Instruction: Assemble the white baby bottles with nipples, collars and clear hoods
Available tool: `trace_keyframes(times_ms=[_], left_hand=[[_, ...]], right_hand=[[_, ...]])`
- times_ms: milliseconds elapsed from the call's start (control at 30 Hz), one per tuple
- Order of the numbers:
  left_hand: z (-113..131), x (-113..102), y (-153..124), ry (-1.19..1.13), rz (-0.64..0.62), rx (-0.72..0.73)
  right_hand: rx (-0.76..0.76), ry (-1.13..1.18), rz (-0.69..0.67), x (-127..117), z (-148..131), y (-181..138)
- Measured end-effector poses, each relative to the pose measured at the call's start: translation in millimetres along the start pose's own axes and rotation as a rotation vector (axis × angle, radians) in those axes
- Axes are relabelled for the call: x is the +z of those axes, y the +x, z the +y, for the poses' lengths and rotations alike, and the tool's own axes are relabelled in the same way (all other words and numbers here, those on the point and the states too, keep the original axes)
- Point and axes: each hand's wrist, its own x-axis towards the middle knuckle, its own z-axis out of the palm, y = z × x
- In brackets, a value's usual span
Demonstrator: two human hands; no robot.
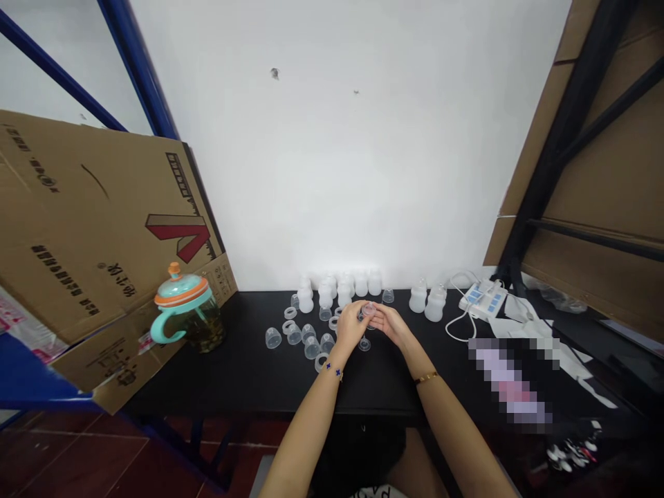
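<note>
My left hand (351, 325) and my right hand (390, 324) meet above the black table (243, 373), fingers closed together on a small clear plastic cap (369, 309). Several more clear caps (303, 335) and rings lie on the table just left of my hands, and one clear cap (364, 344) sits below them. A row of white translucent bottles (339, 287) stands behind along the wall, with two more bottles (428, 299) to the right.
A teal and orange lidded cup (185, 311) stands at the table's left by a tilted cardboard box (93, 228). A white device with a cable (485, 299) and papers lie at the right. Dark shelving with cardboard (586, 173) rises on the right.
</note>
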Motion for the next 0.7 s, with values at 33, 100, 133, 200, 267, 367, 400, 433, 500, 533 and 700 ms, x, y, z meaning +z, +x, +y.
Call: trace_keyframes(times_ms=[33, 100, 133, 200, 267, 367, 400, 433, 500, 533, 700], left_hand=[[0.2, 0.0, -0.2, 0.000, 0.003, 0.002], [0.4, 0.2, -0.5, 0.002, 0.005, 0.002], [0.4, 0.3, -0.6, 0.004, 0.006, 0.000], [0.1, 0.7, -0.7, 0.009, 0.009, -0.004], [-0.3, 1.0, -0.7, 0.014, 0.004, -0.006], [-0.6, 0.9, -0.4, 0.016, -0.008, -0.008], [-0.4, 0.7, -0.4, 0.014, -0.006, -0.007], [-0.1, 0.4, -0.3, 0.010, -0.001, -0.006], [0.9, -0.2, -0.3, 0.002, 0.012, -0.001], [1.5, -0.5, -0.3, 0.000, 0.018, 0.000], [3.4, -1.3, -0.4, 0.006, 0.045, -0.006]], right_hand=[[0.006, 0.001, 0.000, 0.1, -0.2, 0.0], [0.017, 0.003, 0.000, -0.3, -0.2, 0.4], [0.019, 0.005, 0.000, -0.8, 0.0, 0.8], [0.014, 0.008, -0.004, -2.5, 0.8, 2.0], [0.008, 0.017, -0.011, -4.5, 2.1, 3.4], [0.005, 0.033, -0.022, -6.3, 3.3, 4.8], [0.006, 0.035, -0.024, -6.4, 3.3, 4.9], [0.009, 0.036, -0.025, -6.2, 3.1, 4.8], [0.013, 0.042, -0.017, -5.2, 2.3, 4.3], [0.013, 0.049, -0.014, -4.6, 1.9, 3.9], [-0.003, 0.065, -0.036, -3.8, 1.3, 3.0]])
